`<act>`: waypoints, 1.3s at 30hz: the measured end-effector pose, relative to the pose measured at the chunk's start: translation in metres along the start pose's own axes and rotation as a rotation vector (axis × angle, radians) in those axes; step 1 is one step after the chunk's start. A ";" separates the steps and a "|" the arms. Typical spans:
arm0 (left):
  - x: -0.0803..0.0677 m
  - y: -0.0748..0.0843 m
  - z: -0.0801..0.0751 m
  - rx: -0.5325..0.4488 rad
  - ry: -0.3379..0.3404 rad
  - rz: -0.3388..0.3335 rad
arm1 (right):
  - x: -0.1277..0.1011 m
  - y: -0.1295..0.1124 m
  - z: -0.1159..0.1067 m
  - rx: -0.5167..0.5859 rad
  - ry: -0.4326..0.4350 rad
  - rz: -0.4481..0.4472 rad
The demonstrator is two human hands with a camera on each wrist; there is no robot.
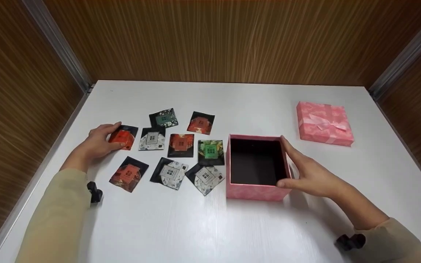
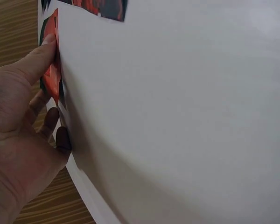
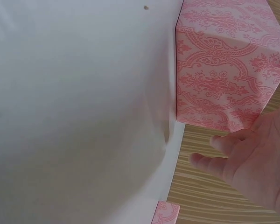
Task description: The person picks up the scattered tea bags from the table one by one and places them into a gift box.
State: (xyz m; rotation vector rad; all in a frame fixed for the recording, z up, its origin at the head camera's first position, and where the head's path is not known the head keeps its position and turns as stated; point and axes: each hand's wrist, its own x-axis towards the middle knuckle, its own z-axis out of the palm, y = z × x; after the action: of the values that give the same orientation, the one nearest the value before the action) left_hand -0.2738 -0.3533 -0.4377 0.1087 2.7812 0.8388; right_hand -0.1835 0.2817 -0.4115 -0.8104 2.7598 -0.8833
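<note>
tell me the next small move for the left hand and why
Probably lift the red packet that the left hand is pinching and carry it toward the open box. The box looks empty, the right hand steadies its right wall, its lid lies aside, and eight more packets lie flat on the table.

Bright, even light from overhead fills all three views. In the head view the white counter [image 1: 210, 226] shows a soft sheen near the front edge, with pale streaks of glare, and faint shadows fall under both forearms and beside the pink box [image 1: 256, 190]. The wood-grain walls bow outward at the frame edges from wide-lens distortion. In the left wrist view the left hand [image 2: 18, 121] is close and slightly soft, casting a grey shadow across the counter. In the right wrist view the right hand [image 3: 256, 168] is blurred, while the box pattern stays sharp.
</note>
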 end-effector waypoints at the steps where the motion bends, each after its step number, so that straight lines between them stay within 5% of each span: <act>1: 0.000 0.001 0.000 -0.001 0.001 0.000 | 0.000 0.000 0.000 -0.001 0.001 0.003; 16: -0.006 0.003 -0.004 -0.155 -0.003 -0.057 | 0.000 0.002 0.002 0.003 0.002 0.009; 30: -0.017 0.013 -0.023 -0.176 0.160 -0.093 | 0.000 0.000 0.000 0.024 0.007 0.025; 39: -0.029 0.044 -0.040 -0.260 0.240 -0.101 | 0.001 -0.001 0.001 0.031 -0.006 0.028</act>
State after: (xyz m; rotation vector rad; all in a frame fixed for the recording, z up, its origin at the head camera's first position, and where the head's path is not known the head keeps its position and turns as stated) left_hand -0.2552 -0.3424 -0.3751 -0.1876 2.8298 1.2503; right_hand -0.1842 0.2801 -0.4114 -0.7657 2.7379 -0.9148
